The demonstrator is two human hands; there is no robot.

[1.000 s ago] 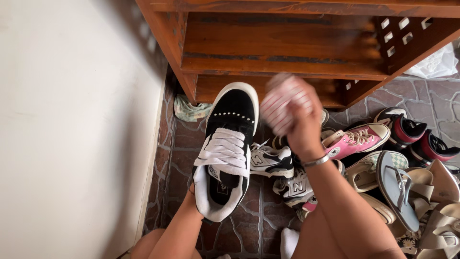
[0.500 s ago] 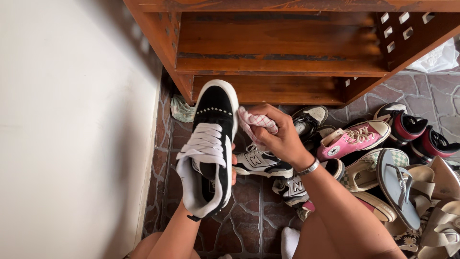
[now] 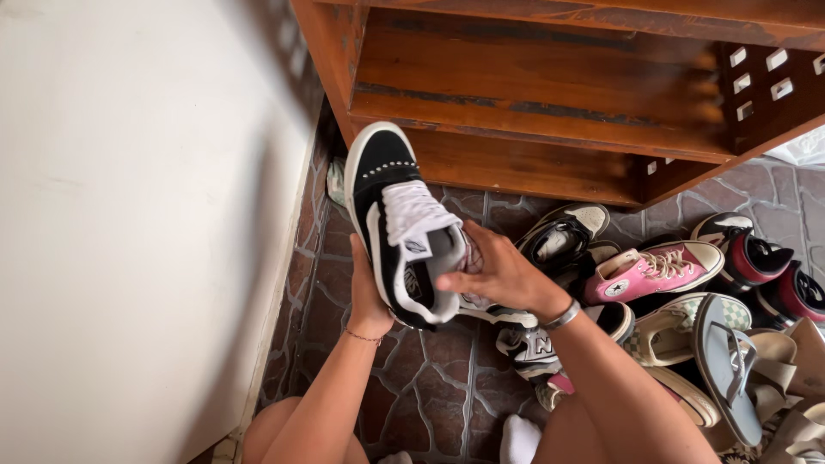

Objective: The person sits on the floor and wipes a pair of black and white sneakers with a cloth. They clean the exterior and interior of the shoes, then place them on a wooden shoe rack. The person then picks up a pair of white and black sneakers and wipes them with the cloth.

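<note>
Seen from the head camera, the person holds a black sneaker (image 3: 391, 215) with a white sole and wide white laces up off the floor, toe pointing away toward the wooden shoe rack (image 3: 550, 94) and the shoe rolled onto its side so the opening faces right. The left hand (image 3: 368, 296) cups it from beneath at the heel end, palm against the black side and sole, its grip clenched around the shoe; a thin bracelet sits on that wrist. The right hand (image 3: 498, 275) comes in from the right, fingers pressed against the shoe's collar and tongue. A bit of pink checked cloth (image 3: 472, 254) peeks out between those fingers and the shoe, so this grip is clenched on the cloth and pushed against the sneaker. A silver bangle (image 3: 563, 315) rings the right wrist.

The sneaker hangs between the two hands, just in front of the rack's lowest shelf and close to the pale wall (image 3: 137, 232) on the left. Below and to the right, on the stone-patterned floor (image 3: 438, 378), lies a heap of footwear: a pink high-top sneaker (image 3: 657, 268), a white and black trainer (image 3: 533, 348), a checkered slip-on (image 3: 679, 325), a grey flip-flop (image 3: 730, 365) and a red and black shoe (image 3: 746, 253).
</note>
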